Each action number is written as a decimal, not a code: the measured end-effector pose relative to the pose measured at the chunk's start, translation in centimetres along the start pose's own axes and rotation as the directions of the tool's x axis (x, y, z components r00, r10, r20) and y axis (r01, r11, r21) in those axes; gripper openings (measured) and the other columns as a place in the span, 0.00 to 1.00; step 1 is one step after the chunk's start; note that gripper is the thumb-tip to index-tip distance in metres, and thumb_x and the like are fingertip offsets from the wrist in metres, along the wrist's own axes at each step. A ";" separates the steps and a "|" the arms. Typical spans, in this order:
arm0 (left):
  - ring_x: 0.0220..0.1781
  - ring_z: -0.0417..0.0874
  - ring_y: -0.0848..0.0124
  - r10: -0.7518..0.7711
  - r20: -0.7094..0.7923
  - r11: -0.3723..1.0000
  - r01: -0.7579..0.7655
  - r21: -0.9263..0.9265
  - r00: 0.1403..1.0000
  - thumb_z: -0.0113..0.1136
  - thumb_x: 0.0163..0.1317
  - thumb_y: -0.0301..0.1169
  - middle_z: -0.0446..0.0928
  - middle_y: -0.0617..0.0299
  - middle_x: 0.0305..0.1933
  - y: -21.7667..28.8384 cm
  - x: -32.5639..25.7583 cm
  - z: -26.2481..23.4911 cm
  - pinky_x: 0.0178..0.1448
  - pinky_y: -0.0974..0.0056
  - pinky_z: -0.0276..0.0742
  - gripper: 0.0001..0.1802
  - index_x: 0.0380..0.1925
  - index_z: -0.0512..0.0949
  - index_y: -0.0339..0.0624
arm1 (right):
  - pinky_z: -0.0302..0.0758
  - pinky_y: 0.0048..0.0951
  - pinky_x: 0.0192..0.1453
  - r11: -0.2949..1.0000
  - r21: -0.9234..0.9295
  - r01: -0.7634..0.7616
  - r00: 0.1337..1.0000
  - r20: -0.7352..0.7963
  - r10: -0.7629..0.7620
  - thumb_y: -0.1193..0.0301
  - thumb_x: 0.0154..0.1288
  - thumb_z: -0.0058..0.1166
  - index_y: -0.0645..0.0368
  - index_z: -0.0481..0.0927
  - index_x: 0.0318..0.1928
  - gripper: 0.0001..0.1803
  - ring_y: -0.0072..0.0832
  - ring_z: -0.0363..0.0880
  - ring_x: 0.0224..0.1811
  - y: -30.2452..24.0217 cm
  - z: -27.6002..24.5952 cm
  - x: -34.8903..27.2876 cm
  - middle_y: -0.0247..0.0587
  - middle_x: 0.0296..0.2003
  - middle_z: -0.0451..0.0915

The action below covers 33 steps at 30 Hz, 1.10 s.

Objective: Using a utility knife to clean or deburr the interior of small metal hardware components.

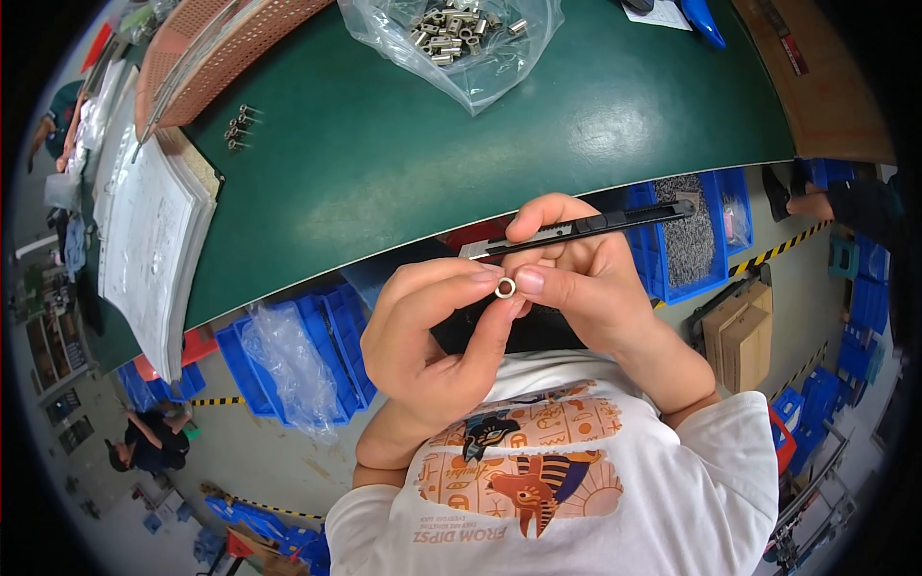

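A small shiny metal sleeve [506, 296] faces up with its round bore showing. My left hand [423, 331] is closed, pinching the sleeve between thumb and fingertips. The thumb of my right hand [591, 274] touches the sleeve's other side. Across the fingers of that closed right hand lies a black snap-off utility knife [615, 221], its blade end pointing left past the sleeve. Beyond my hands, a clear plastic bag [471, 91] holds many similar metal sleeves [451, 38] on the green table [317, 163].
A few small metal parts with pins [240, 127] lie at the table's left, near a pink perforated basket [197, 62] and a stack of papers [154, 230]. Blue bins [298, 360] stand below the table edge, another [711, 259] at right. A blue-handled tool [706, 24] lies far right.
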<state>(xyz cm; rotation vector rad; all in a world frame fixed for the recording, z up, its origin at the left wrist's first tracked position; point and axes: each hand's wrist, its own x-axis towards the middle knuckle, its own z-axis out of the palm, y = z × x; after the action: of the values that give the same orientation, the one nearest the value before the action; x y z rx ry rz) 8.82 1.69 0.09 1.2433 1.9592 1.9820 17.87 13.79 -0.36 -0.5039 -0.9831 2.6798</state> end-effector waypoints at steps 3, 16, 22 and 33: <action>0.33 0.81 0.67 0.003 0.008 1.000 -0.003 0.013 1.000 0.67 0.44 0.15 0.77 0.53 0.35 0.1 0.0 -0.1 0.34 0.70 0.77 0.15 0.34 0.77 0.35 | 0.77 0.19 0.36 0.999 -0.025 0.025 1.000 0.003 -0.025 0.79 0.57 0.58 0.63 0.70 0.47 0.17 0.21 0.79 0.34 0.1 0.0 -0.1 0.40 0.33 0.80; 0.34 0.79 0.65 0.113 0.066 0.960 -0.126 0.251 0.991 0.66 0.41 0.16 0.78 0.61 0.36 0.6 0.1 -0.1 0.37 0.68 0.74 0.15 0.31 0.81 0.43 | 0.77 0.21 0.43 0.989 -0.072 0.128 0.992 0.007 -0.128 0.82 0.59 0.55 0.64 0.68 0.48 0.17 0.21 0.79 0.38 0.3 0.3 -0.1 0.42 0.35 0.79; 0.34 0.80 0.64 0.133 0.056 0.973 -0.141 0.185 0.990 0.66 0.41 0.16 0.79 0.59 0.36 -0.2 0.2 0.1 0.37 0.67 0.75 0.14 0.31 0.78 0.41 | 0.77 0.21 0.44 0.940 -0.173 0.294 0.954 -0.009 -0.300 0.83 0.55 0.57 0.64 0.69 0.46 0.18 0.21 0.79 0.39 0.1 0.4 -0.4 0.41 0.35 0.78; 0.35 0.81 0.65 0.047 -0.011 0.999 -0.047 -0.002 0.999 0.64 0.43 0.17 0.79 0.54 0.35 -1.0 1.1 -0.8 0.40 0.67 0.76 0.11 0.29 0.77 0.35 | 0.78 0.25 0.42 0.815 -0.440 0.377 0.906 -0.009 -0.424 0.84 0.54 0.58 0.65 0.70 0.45 0.17 0.24 0.80 0.36 0.5 0.8 -0.1 0.41 0.37 0.76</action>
<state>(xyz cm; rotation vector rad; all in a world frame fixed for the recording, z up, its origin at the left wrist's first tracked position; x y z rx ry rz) 7.15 1.86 -0.14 1.2930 1.9499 2.0159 17.64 12.95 -0.06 -0.4512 -1.4724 2.0399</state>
